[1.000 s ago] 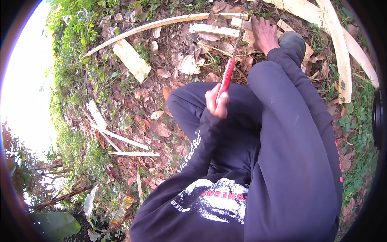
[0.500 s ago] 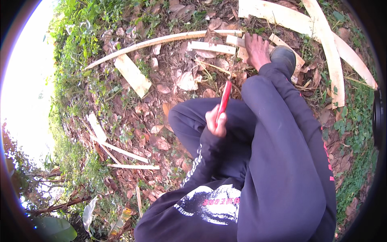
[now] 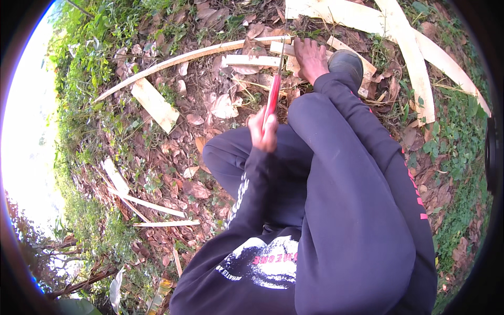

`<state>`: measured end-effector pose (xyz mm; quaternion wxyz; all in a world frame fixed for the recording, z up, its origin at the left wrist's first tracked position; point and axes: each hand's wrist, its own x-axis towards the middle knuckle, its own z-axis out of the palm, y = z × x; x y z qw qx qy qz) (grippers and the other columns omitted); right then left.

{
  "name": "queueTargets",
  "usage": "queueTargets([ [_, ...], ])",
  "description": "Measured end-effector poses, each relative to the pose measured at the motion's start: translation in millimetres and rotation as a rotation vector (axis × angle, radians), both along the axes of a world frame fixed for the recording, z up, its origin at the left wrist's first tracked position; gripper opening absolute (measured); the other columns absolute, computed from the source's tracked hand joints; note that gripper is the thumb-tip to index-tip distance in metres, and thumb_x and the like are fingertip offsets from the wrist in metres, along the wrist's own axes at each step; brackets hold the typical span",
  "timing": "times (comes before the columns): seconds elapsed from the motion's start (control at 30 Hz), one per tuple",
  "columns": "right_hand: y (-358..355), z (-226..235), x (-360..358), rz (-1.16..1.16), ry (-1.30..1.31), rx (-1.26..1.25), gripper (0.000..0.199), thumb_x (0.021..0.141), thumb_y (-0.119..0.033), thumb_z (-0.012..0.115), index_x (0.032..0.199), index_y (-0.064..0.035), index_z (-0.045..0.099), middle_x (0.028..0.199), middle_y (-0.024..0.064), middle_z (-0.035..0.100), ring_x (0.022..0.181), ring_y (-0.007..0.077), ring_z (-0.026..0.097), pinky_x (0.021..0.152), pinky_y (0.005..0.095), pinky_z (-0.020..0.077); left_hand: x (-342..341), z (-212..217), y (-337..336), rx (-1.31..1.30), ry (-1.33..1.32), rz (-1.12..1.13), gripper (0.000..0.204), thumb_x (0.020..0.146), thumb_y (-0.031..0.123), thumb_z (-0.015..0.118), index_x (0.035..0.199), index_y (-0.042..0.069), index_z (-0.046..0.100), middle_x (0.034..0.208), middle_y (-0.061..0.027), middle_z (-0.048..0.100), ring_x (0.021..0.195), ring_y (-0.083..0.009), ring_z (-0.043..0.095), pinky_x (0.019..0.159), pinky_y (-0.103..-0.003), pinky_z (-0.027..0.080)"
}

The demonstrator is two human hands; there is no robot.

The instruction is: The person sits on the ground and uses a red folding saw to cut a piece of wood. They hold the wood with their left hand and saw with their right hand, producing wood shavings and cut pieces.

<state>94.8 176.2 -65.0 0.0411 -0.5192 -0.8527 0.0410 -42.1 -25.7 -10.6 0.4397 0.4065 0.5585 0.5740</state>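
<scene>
My left hand (image 3: 264, 132) is closed around the red handle of a thin-bladed cutting tool (image 3: 273, 97). Its blade points away from me, toward a short pale wood strip (image 3: 251, 61) on the leaf litter. My right hand (image 3: 310, 56) lies flat, fingers forward, on the wood pieces just beyond my raised right knee. It sits beside my dark shoe (image 3: 345, 62). The blade tip reaches the ground just left of that hand. Whether the right hand's fingers grip anything is hidden.
A long curved pale slat (image 3: 184, 59) runs across the ground at the back. A short board (image 3: 155, 104) lies to the left and wide pale planks (image 3: 415, 63) at the back right. Thin strips (image 3: 157, 207) lie at the left among dry leaves and green weeds.
My left hand has pushed the red-handled tool farther forward, its blade now reaching the wood strips. My right hand has shifted a little to the left beside the shoe.
</scene>
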Motion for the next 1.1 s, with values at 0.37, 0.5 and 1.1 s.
queueTargets([
  [0.37, 4.7, 3.4, 0.6, 0.003, -0.125, -0.139, 0.109, 0.062, -0.029, 0.092, 0.147, -0.001, 0.03, 0.117, 0.0155, 0.05, 0.113, 0.0297, 0.05, 0.089, 0.0472, 0.0432, 0.3, 22.1, -68.4, -0.085, 0.015, 0.016, 0.033, 0.092, 0.029, 0.051, 0.078, -0.001, 0.051, 0.058, 0.0029, 0.041, 0.05, -0.0042, 0.036, 0.046, -0.022, 0.025],
  [0.5, 5.0, 0.2, 3.0, 0.022, -0.034, -0.009, 0.099, 0.059, -0.029, 0.091, 0.14, -0.0051, 0.039, 0.113, 0.0146, 0.052, 0.107, 0.0272, 0.054, 0.084, 0.0433, 0.0428, 8.1, -12.2, 37.8, -0.057, 0.041, 0.078, 0.028, 0.095, 0.024, 0.05, 0.08, 0.001, 0.053, 0.058, 0.004, 0.041, 0.05, -0.0048, 0.036, 0.045, -0.023, 0.025],
  [1.1, 4.6, 12.9, 3.0, 0.009, -0.037, -0.162, 0.104, 0.064, -0.04, 0.087, 0.146, -0.004, 0.035, 0.124, 0.0165, 0.051, 0.118, 0.0333, 0.052, 0.095, 0.051, 0.0401, 6.4, -3.4, 17.9, -0.056, -0.031, 0.039, 0.018, 0.091, 0.009, 0.042, 0.075, 0.004, 0.047, 0.058, 0.004, 0.039, 0.048, -0.0035, 0.031, 0.044, -0.022, 0.026],
])
